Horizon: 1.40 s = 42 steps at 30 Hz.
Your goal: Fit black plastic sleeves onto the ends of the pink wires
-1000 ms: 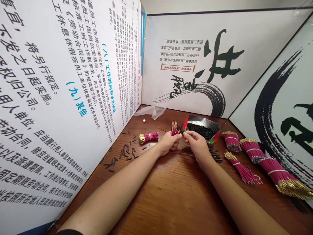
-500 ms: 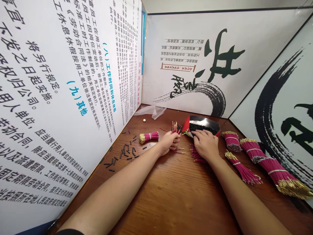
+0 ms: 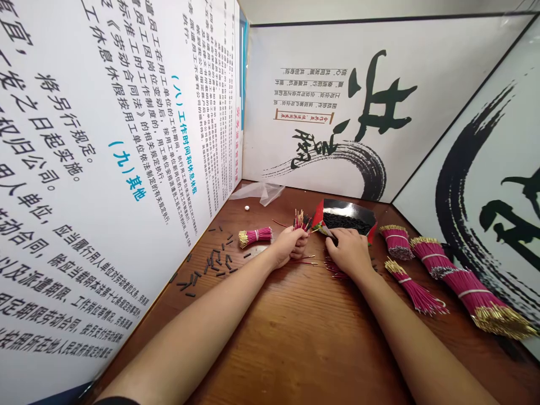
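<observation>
Many wires [image 3: 301, 220] in left fingers [image 3: 301, 244].

The right grip [image 3: 349, 250] partly hides the loose pink wires [image 3: 333, 268] and open box [image 3: 358, 210].

A brown wooden table [image 3: 270, 343] is carrying scattered black tubes [image 3: 218, 261], a small white ball [image 3: 247, 208], clear plastic [image 3: 265, 193] and one banded magenta bundle [image 3: 255, 236] at left, more banded bundles [image 3: 396, 243] at right, and a red-and-black box [image 3: 319, 212], in front of which loose magenta wires [image 3: 333, 269], partly hidden, appear to be lying.
</observation>
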{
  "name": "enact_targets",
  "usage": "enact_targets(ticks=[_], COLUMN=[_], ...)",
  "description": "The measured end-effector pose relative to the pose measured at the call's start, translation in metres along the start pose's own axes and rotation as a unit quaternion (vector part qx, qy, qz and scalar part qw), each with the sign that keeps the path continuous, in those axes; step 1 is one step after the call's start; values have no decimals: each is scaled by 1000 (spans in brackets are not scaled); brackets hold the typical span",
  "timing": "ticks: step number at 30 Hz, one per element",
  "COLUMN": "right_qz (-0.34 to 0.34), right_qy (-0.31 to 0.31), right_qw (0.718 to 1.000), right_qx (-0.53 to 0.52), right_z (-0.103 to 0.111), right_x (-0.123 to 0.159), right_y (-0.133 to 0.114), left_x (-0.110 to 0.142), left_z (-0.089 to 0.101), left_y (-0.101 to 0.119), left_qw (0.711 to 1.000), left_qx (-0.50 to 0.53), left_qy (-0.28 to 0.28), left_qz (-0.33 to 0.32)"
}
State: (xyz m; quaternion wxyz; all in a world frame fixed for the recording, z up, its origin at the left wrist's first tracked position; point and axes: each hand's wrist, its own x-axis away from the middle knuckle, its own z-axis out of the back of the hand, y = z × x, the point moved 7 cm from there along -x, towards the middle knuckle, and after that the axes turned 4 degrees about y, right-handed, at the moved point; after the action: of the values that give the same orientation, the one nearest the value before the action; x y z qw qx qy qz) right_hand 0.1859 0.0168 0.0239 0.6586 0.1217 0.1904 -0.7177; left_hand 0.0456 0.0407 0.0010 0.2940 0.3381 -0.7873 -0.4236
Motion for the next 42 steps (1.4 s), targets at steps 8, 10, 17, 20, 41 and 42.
enact_targets(ticks=[8, 10, 17, 20, 41, 42], right_qz=[-30, -37, -83, -108, -122, -118], right_qy=[81, 99, 108, 72, 74, 74], right_qw=[994, 990, 896, 849, 833, 829], right_qx=[-67, -94, -423, -512, -535, -541], right_z=[8, 11, 12, 7, 10, 10], right_x=[-2, -2, -3, -1, 1, 1], right_y=[10, 13, 1, -9, -18, -20], left_x=[1, 1, 1, 1, 0, 0], left_z=[1, 1, 2, 3, 2, 2], left_y=[0, 1, 3, 4, 1, 1], left_qw=[1000, 1000, 1000, 999, 999, 999], left_qx=[-1, -3, -5, -6, -29, -27], left_qy=[-4, -4, 6, 15, 13, 11], left_qz=[-11, -18, -24, -29, -24, -25])
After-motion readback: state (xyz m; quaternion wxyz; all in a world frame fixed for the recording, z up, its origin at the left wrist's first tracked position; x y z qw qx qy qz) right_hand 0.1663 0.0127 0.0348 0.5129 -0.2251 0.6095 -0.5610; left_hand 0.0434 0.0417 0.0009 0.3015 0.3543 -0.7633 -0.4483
